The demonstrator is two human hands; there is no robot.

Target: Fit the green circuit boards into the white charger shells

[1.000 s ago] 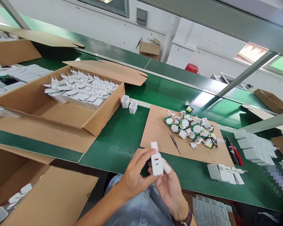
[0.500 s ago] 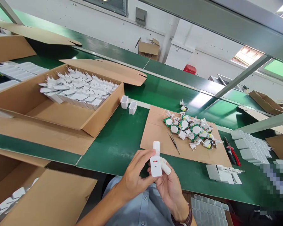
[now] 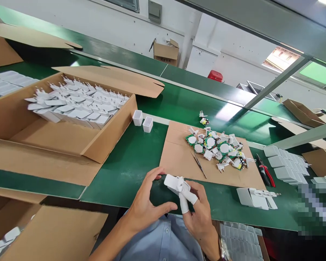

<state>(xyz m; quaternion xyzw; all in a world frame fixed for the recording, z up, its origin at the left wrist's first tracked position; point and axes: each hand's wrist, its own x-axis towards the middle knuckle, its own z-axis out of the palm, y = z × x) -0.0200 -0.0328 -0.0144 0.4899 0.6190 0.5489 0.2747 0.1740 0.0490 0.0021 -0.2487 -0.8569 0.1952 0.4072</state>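
Observation:
My right hand (image 3: 199,210) grips a white plug charger (image 3: 173,182) above the table's front edge. White covers sit on its thumb and a finger. The charger is tilted, with its plug end towards my right fingers. To the left of it, my left hand (image 3: 146,203) is open, thumb and fingers spread apart, holding nothing. Beyond my hands, tweezers (image 3: 199,165) lie on a flat cardboard sheet (image 3: 176,159), beside a heap of green circuit boards with white plug parts (image 3: 217,148).
An open cardboard box (image 3: 114,132) at left holds rows of white chargers (image 3: 78,103). Two small white housings (image 3: 142,121) stand beside it. Red-handled pliers (image 3: 266,172), a group of chargers (image 3: 256,198) and stacked chargers (image 3: 285,163) are at right. A metal post (image 3: 277,81) slants behind.
The charger has turned from upright, ports facing me, to lying tilted in my right hand. My left hand has let go and spread open. The view has shifted slightly.

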